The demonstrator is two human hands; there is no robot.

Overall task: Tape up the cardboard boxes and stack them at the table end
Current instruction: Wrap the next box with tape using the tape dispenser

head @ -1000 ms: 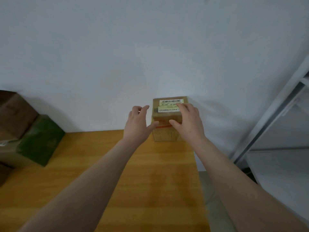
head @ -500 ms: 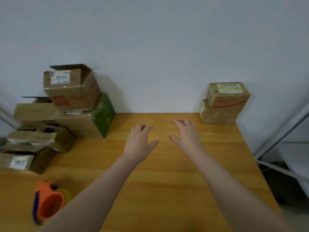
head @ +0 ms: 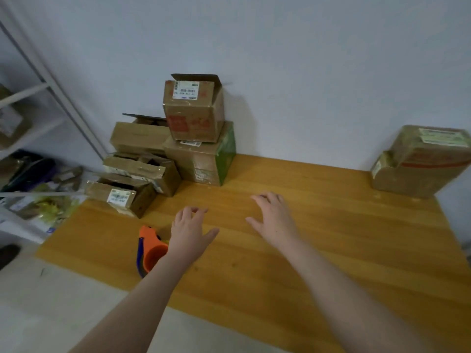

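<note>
Left hand and right hand empty, fingers relaxed, over table; top box, label print unreadable

This looks like a small packing or storage room. A plain wooden table stands against a bare white wall, with used cardboard boxes bearing shipping labels heaped at its far left, taped boxes far right and a tape dispenser near left. A metal shelf rack holding packaged goods stands further left.
</note>
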